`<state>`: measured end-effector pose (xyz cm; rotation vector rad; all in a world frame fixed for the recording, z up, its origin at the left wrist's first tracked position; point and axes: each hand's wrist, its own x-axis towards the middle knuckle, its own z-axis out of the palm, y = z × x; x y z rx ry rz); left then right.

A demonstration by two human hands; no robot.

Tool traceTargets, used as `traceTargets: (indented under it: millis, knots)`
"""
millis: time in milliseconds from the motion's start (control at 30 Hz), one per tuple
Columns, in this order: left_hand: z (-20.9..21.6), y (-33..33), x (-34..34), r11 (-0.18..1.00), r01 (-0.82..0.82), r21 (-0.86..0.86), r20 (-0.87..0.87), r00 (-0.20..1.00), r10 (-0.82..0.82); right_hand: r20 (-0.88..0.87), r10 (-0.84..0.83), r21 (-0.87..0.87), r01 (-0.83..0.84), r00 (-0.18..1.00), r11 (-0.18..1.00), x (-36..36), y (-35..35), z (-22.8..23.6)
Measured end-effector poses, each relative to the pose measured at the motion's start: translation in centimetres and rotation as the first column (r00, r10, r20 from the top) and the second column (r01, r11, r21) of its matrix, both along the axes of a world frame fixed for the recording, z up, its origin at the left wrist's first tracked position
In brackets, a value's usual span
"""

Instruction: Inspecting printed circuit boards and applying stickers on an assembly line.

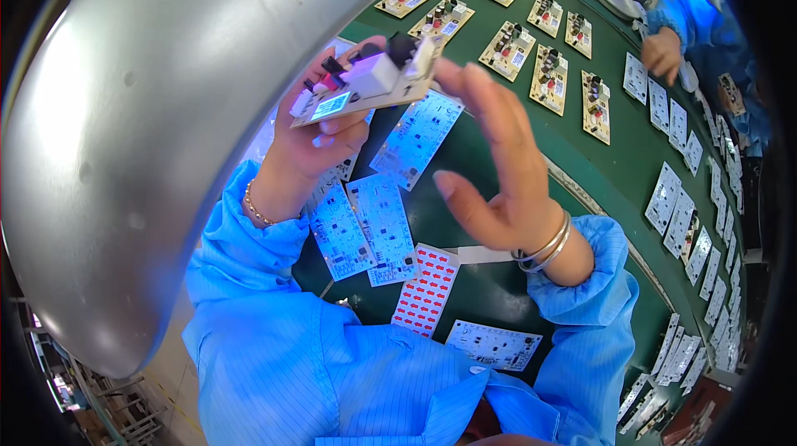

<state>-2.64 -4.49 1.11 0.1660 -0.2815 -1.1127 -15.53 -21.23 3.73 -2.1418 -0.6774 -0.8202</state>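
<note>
My left hand (309,147) grips a tan circuit board (383,100) with its fingers wrapped behind and under it. The board is tilted and raised above the table. A white block, dark cylinders, red parts and a pale label stand on it. My right hand (505,176) is beside the board's right end, thumb and fingers apart. Its fingertips come close to the board's edge; whether they touch it I cannot tell. Beneath my hands lie flat white circuit boards (382,226), lit blue. A sheet of red arrow stickers (426,290) lies nearer to me.
A big grey lamp hood (174,105) fills the left side. Rows of tan boards (548,80) lie on the green conveyor (465,35) beyond a raised rim. Many white boards (664,197) spread along the right. Another person's hand (662,56) is at the far right.
</note>
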Motion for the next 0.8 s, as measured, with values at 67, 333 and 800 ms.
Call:
traceTargets:
  millis: [67, 333, 800]
  knots:
    - [0.2, -0.2, -0.4, 0.995, -0.09, 0.045, -0.011, 0.996, 0.091, -0.012, -0.033, 0.007, 0.033, 0.999, 0.999, 0.2, -0.6, -0.6]
    - [0.7, -0.4, -2.3, 0.983, -0.166, 0.077, 0.165, 0.975, 0.151, -0.225, 0.036, 0.571, 0.102, 0.974, 0.815, 2.0, -3.0, -2.4]
    - [1.1, -1.5, -3.0, 0.995, 0.0, -0.103, 0.123, 0.992, 0.013, -0.267, 0.134, 0.688, 0.091, 0.954, 0.72, 2.4, -3.4, -3.0]
